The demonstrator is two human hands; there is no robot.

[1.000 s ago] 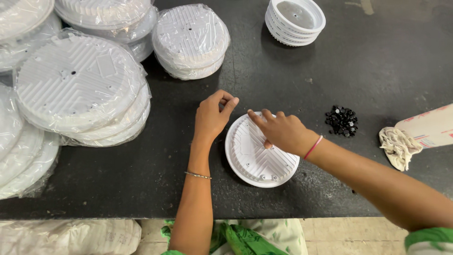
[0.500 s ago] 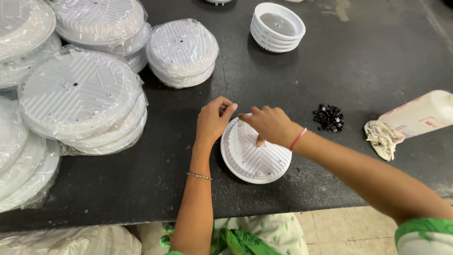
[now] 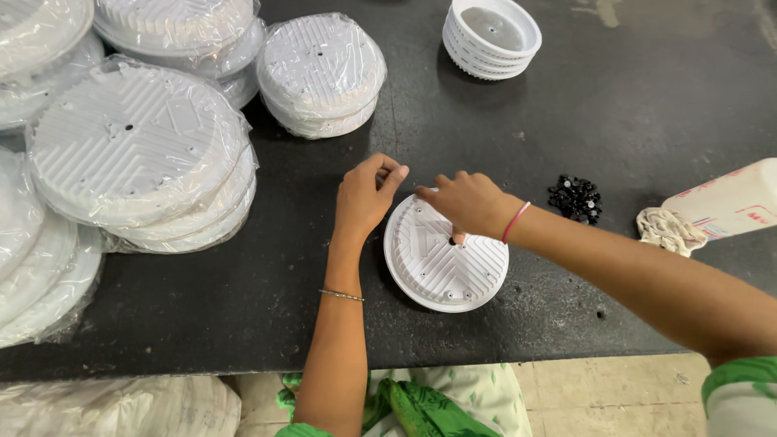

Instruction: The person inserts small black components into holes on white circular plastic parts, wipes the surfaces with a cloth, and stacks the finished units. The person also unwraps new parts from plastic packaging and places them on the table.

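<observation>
Pinching together at the far rim of the white ribbed disc (image 3: 446, 259), both hands' fingers have crept closer since a second ago, grasp contents untellable.

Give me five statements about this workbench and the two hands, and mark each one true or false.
1. The right hand rests on a round white ribbed disc. True.
2. The left hand grips the white bottle. False: the white bottle lies at the right edge, untouched; the left hand is at the disc's upper left rim.
3. A pile of small black pieces lies right of the disc. True.
4. The large discs on the left are unwrapped. False: they are in clear plastic.
5. The stack of white rings sits at the near table edge. False: it is at the far side.
</observation>
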